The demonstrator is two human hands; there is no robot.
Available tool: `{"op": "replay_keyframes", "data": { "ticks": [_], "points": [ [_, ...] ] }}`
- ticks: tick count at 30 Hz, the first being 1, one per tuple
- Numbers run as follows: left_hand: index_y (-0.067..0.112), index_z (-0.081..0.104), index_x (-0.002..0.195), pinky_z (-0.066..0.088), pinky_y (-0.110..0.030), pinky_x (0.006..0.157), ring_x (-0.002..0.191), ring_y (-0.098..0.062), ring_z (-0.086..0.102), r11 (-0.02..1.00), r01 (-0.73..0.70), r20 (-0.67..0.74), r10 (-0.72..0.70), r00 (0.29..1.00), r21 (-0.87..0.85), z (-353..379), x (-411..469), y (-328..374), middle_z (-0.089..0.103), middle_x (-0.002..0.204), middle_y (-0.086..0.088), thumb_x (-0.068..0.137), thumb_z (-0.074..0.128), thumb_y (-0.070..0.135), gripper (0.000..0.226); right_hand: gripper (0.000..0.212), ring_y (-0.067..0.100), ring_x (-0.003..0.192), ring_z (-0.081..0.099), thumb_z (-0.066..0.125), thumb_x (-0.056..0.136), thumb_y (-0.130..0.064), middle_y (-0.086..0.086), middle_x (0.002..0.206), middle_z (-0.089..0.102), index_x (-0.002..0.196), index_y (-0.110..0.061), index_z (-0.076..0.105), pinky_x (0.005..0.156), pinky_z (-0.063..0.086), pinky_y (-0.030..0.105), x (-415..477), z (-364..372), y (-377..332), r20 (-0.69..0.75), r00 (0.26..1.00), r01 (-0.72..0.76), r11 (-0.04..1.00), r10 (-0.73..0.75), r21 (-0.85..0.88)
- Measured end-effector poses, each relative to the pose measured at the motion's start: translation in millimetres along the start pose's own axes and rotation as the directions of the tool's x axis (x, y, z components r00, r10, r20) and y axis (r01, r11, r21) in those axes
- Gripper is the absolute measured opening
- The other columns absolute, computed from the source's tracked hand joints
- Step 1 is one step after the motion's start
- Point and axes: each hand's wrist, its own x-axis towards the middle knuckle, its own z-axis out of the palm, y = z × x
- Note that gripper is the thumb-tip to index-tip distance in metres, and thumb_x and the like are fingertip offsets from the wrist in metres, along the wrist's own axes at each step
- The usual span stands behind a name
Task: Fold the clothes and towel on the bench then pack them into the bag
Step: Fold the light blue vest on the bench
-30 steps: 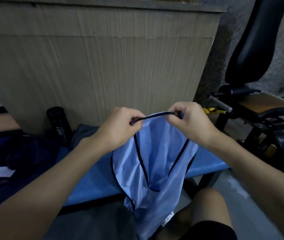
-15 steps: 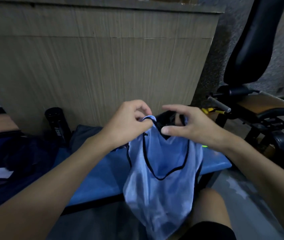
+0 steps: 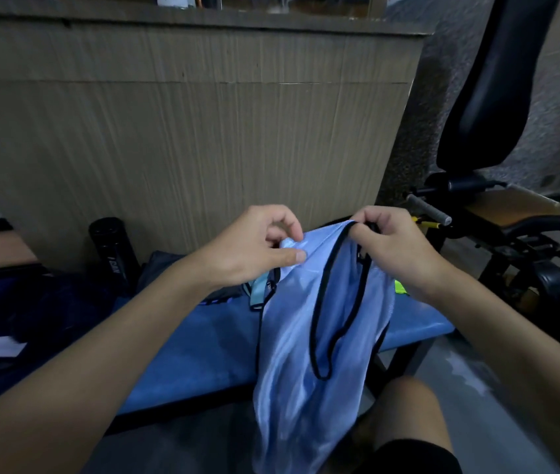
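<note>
Left hand [image 3: 254,248] pinches the top edge of a light blue garment [image 3: 306,354] with black trim. Right hand [image 3: 398,248] grips its black-edged strap. The garment hangs before the blue worktop [image 3: 203,336]. A black bottle [image 3: 114,251] stands by the wooden panel, with dark clothing [image 3: 49,309] at left.

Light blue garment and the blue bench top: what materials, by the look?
Light blue garment: thin synthetic, likely polyester, maybe a fine mesh. It hangs limp with soft sheen streaks, and its edges are bound in black trim. Blue bench top: looks like matte vinyl over padding, judging by the thick rounded edge. With the blur, a cloth cover is also possible.
</note>
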Motion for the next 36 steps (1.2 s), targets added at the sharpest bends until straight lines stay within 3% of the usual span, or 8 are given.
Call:
{"op": "replay_keyframes", "data": {
  "ticks": [5,10,13,17,20,24,30,36],
  "points": [
    [0.013,0.063,0.098,0.052,-0.034,0.065,0.065,-0.018,0.067,0.993,-0.017,-0.120,0.003,0.993,-0.113,2.7,1.6,8.0,0.076,0.081,-0.013,0.094,0.067,0.014,0.006,0.022,0.017,0.073,0.054,0.063,0.081,-0.011,0.004,0.079,0.059,0.100,-0.021,0.068,0.071,0.043,0.033,0.1,-15.9,0.2,0.113,0.993,-0.022,0.998,0.015,0.063],
    [0.009,0.063,0.101,0.049,-0.025,0.054,0.060,-0.017,0.068,0.989,-0.054,-0.137,0.035,0.990,-0.140,11.2,6.4,19.8,0.075,0.077,-0.013,0.097,0.062,0.016,0.008,0.040,0.006,0.065,0.049,0.080,0.075,-0.044,-0.014,0.065,0.053,0.103,-0.021,0.064,0.064,0.040,0.022,-18.5,-10.9,-11.3,0.177,0.951,0.255,0.967,-0.252,0.004],
    [0.009,0.062,0.102,0.049,-0.033,0.058,0.061,-0.026,0.067,0.990,-0.056,-0.143,0.037,0.989,-0.133,13.6,8.1,23.0,0.074,0.077,-0.018,0.098,0.061,0.017,0.009,0.039,0.003,0.071,0.053,0.079,0.078,-0.045,-0.015,0.074,0.057,0.100,-0.018,0.062,0.069,0.043,0.023,-24.4,-8.2,-12.1,0.151,0.947,0.293,0.955,-0.284,-0.040],
    [0.014,0.061,0.102,0.040,-0.034,0.055,0.059,-0.028,0.051,0.992,-0.035,-0.205,0.010,0.979,-0.122,8.2,9.7,18.6,0.066,0.079,-0.033,0.098,0.061,0.020,0.007,0.041,0.010,0.069,0.047,0.067,0.081,-0.048,-0.005,0.077,0.048,0.108,-0.023,0.049,0.066,0.038,0.030,-29.8,-7.5,-8.8,-0.130,0.930,0.337,0.939,-0.343,-0.065],
    [0.016,0.062,0.103,0.040,-0.030,0.058,0.064,-0.024,0.051,0.991,-0.030,-0.198,0.003,0.980,-0.131,7.0,8.1,21.0,0.065,0.081,-0.032,0.099,0.060,0.022,0.008,0.051,0.006,0.079,0.052,0.075,0.077,-0.050,-0.012,0.087,0.053,0.119,-0.031,0.053,0.075,0.046,0.032,-28.1,-1.9,-6.9,0.055,0.923,0.380,0.880,-0.381,-0.284],
    [0.019,0.063,0.100,0.034,-0.040,0.064,0.070,-0.027,0.046,0.985,-0.028,-0.194,-0.005,0.981,-0.169,4.0,8.3,18.0,0.059,0.076,-0.021,0.100,0.059,0.024,0.006,0.024,0.011,0.078,0.053,0.071,0.087,-0.038,0.000,0.084,0.051,0.107,-0.025,0.070,0.074,0.048,0.044,-20.5,4.0,-0.9,0.112,0.936,0.351,0.854,-0.334,-0.384],
    [0.011,0.066,0.096,0.048,-0.033,0.056,0.064,-0.027,0.057,0.996,-0.001,-0.156,-0.013,0.988,-0.087,-5.1,1.6,8.2,0.063,0.078,-0.030,0.101,0.056,0.018,0.013,0.016,0.005,0.078,0.055,0.053,0.101,-0.020,-0.002,0.082,0.057,0.093,-0.020,0.067,0.074,0.041,0.021,-15.3,0.0,-3.6,0.063,0.929,0.370,0.898,-0.366,-0.239],
    [0.020,0.066,0.107,0.053,-0.021,0.081,0.091,-0.008,0.067,0.994,-0.103,-0.065,0.105,0.992,0.031,12.7,-6.8,19.9,0.071,0.100,0.004,0.089,0.072,0.036,0.025,0.030,0.012,0.069,0.050,0.056,0.099,-0.027,0.023,0.077,0.063,0.086,-0.005,0.070,0.064,0.046,0.042,-13.0,2.2,-6.3,0.001,0.960,0.279,0.958,-0.279,-0.068]
  ]
}}
